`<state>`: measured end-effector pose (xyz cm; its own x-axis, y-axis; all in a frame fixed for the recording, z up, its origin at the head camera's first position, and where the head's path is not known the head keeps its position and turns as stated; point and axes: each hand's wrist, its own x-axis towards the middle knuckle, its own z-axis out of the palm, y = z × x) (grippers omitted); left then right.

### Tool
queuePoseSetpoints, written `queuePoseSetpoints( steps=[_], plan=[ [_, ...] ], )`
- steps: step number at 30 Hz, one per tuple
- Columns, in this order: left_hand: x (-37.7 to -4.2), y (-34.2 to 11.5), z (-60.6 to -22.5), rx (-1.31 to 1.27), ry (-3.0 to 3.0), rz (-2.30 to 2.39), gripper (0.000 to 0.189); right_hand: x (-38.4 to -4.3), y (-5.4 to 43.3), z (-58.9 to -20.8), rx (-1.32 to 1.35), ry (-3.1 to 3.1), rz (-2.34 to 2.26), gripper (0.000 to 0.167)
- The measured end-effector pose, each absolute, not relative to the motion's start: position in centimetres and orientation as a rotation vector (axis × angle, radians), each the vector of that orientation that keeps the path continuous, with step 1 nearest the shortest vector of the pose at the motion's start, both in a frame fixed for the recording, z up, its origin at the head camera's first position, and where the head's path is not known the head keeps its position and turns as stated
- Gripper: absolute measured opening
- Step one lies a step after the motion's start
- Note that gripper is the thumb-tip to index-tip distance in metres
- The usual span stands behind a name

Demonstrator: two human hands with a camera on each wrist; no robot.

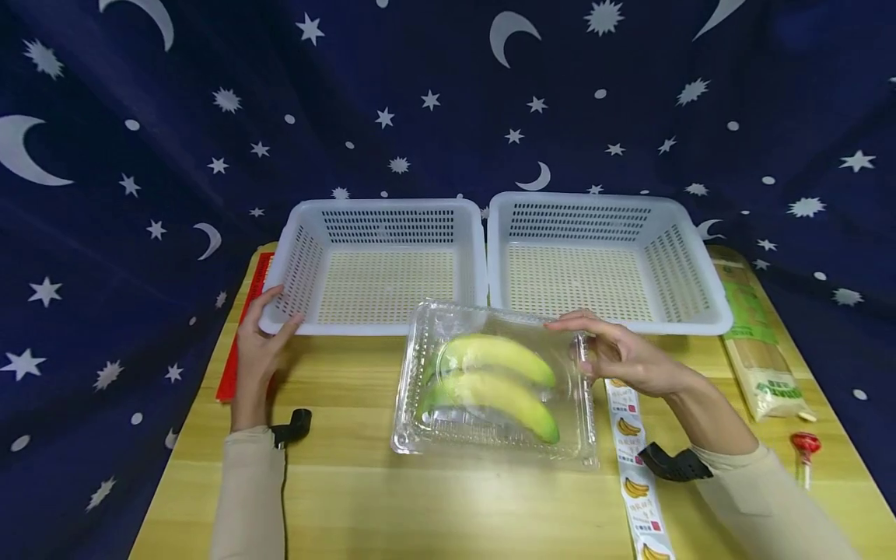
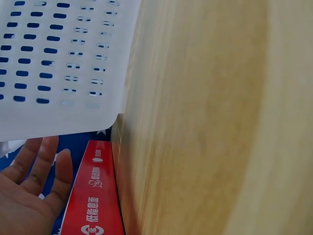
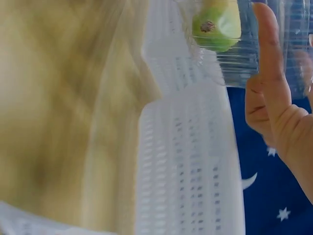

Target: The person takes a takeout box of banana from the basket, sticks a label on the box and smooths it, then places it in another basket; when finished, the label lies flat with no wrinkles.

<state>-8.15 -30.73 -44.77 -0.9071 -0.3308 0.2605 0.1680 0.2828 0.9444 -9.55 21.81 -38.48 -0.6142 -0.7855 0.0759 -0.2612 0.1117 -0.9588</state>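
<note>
My right hand (image 1: 626, 358) grips the right edge of a clear plastic clamshell box (image 1: 581, 420). Two yellow-green bananas (image 1: 497, 358) lie inside it. The box is held up and overlaps the lower edges of both baskets in the head view. In the right wrist view the index finger of this hand (image 3: 286, 110) lies along the clear side, close to a banana end (image 3: 215, 29). At the front left corner of the left white basket (image 1: 381, 329), my left hand (image 1: 259, 346) holds the rim between thumb and fingers. Its other fingers (image 2: 46, 169) look loose in the left wrist view.
A second white basket (image 1: 609, 327) stands beside the first. A red box (image 1: 241, 334) lies along the table's left edge. On the right are a strip of banana stickers (image 1: 633, 459), a packet of noodles (image 1: 756, 334) and a red lollipop (image 1: 805, 443). A starry curtain (image 1: 434, 124) hangs behind.
</note>
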Motion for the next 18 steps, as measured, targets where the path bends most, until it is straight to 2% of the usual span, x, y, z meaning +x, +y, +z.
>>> queuePoseSetpoints(
  steps=[8, 13, 18],
  plan=[
    [-8.7, -31.6, -45.9, 0.158, -2.17, -1.642, 0.056, -7.8, 21.9, -41.4, -1.104, 1.904, -1.526, 0.058],
    [-9.0, -32.1, -47.1, 0.179, -2.156, -1.678, 0.058, -7.8, 21.1, -43.4, -1.098, 1.861, -1.506, 0.058],
    [-8.9, -31.7, -46.6, 0.149, -2.13, -1.716, 0.057, -8.1, 20.5, -44.3, -1.045, 1.928, -1.453, 0.058]
  ],
)
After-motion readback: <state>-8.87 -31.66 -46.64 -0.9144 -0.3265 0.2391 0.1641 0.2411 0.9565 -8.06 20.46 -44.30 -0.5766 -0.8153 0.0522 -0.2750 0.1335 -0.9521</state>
